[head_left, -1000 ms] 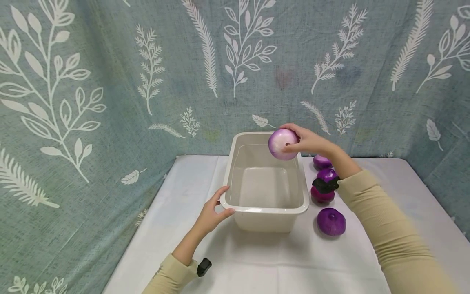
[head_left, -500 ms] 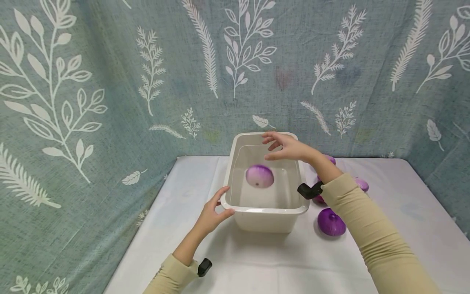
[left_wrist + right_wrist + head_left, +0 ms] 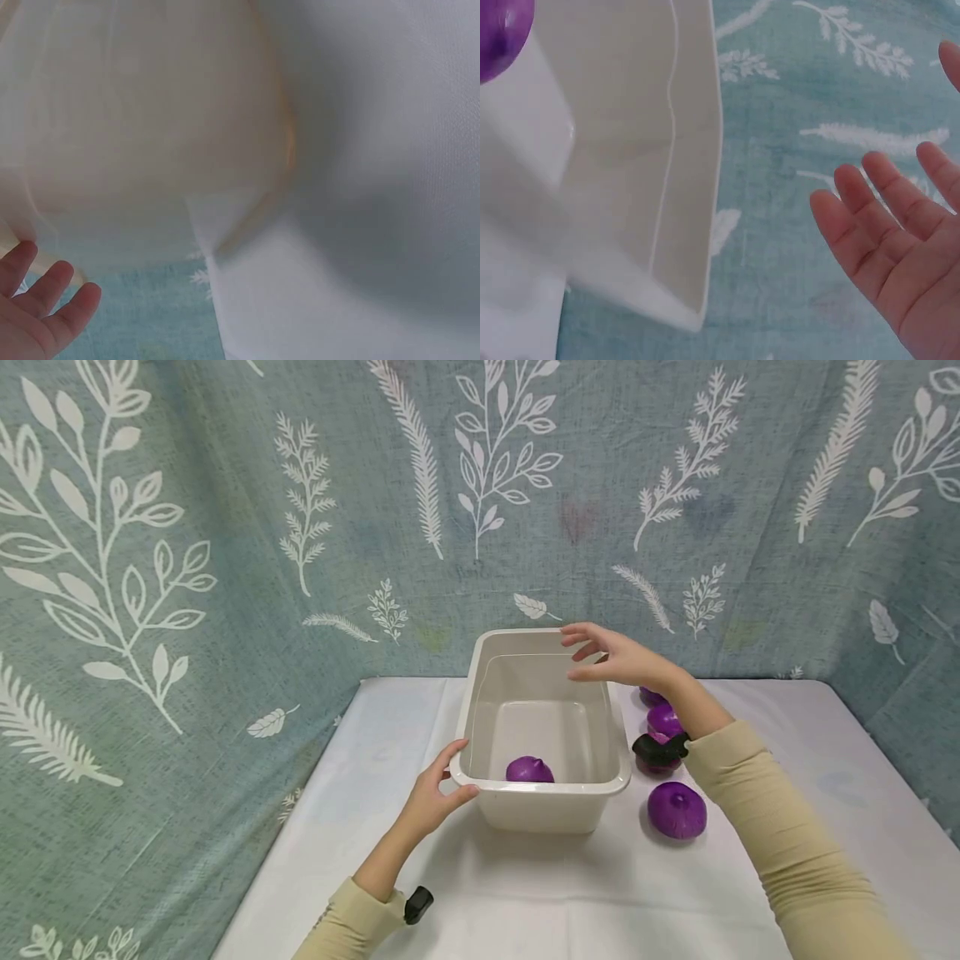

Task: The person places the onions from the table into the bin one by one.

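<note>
Two-handed: holding a beige rectangular plastic tub (image 3: 543, 811) by its near-left corner with the left hand (image 3: 435, 795); hovering by the far-right corner with the right hand (image 3: 621, 658), grip loosely spread and empty. Having one round purple onion (image 3: 529, 770) inside, behind the near rim. Possibly knocking glossy purple onions (image 3: 677, 811), right of the tub, by reaching too low.

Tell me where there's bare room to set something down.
Bare: white cloth in front of the bin, between left sleeve and right sleeve; cloth left of the bin, beyond the left hand; bin floor beyond the onion. Crowded: right of the bin, purple onions partly behind the right wrist.
</note>
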`<state>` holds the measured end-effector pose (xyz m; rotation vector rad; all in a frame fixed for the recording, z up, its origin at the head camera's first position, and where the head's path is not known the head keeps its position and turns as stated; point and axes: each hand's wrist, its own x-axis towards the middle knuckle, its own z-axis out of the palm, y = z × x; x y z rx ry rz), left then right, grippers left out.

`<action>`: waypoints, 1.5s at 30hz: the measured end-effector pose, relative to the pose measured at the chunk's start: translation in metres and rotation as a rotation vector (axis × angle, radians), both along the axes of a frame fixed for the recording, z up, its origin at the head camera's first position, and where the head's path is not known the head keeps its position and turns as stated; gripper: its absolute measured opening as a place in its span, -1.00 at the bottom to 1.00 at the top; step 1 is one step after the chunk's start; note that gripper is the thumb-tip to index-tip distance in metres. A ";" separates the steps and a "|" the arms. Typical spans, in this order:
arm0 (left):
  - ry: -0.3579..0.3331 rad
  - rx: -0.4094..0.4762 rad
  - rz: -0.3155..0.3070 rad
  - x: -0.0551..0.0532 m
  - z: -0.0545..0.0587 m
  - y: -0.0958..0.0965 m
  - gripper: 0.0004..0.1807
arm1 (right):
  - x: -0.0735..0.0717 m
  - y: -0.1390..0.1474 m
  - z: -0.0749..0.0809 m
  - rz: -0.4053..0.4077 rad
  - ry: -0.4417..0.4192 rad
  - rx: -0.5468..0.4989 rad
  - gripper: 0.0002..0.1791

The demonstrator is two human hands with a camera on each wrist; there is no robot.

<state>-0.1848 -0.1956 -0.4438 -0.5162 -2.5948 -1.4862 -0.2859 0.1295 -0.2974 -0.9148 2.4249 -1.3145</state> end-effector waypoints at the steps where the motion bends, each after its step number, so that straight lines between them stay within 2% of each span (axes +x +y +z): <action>1: 0.002 0.001 0.000 0.000 0.000 0.000 -0.25 | 0.001 0.004 0.000 -0.008 0.010 -0.001 -0.28; 9: 0.009 0.015 0.002 0.000 -0.001 -0.001 -0.25 | 0.016 0.038 -0.013 -0.069 0.111 0.052 -0.31; 19: -0.001 0.005 0.010 0.001 0.001 0.000 -0.25 | 0.041 0.076 -0.046 -0.154 0.099 0.019 -0.32; 20: -0.009 0.004 0.010 0.004 0.006 0.002 -0.25 | 0.043 0.079 -0.050 -0.163 0.102 0.020 -0.32; 23: -0.007 0.000 0.009 0.004 0.006 0.002 -0.25 | 0.048 0.087 -0.065 -0.178 0.116 0.025 -0.33; 26: -0.007 0.006 0.000 0.010 0.017 0.005 -0.26 | 0.054 0.093 -0.079 -0.185 0.115 0.026 -0.34; 30: -0.003 0.012 0.001 0.009 0.016 0.006 -0.26 | 0.062 0.100 -0.094 -0.186 0.095 0.028 -0.35; 33: -0.012 -0.002 0.011 0.003 0.006 0.003 -0.25 | 0.067 0.103 -0.105 -0.195 0.103 0.043 -0.35; 38: -0.012 0.015 0.006 0.000 -0.001 0.001 -0.25 | 0.073 0.110 -0.128 -0.211 0.099 0.059 -0.33; 45: -0.014 0.011 0.002 0.000 0.000 0.002 -0.24 | 0.083 0.119 -0.157 -0.238 0.081 0.083 -0.27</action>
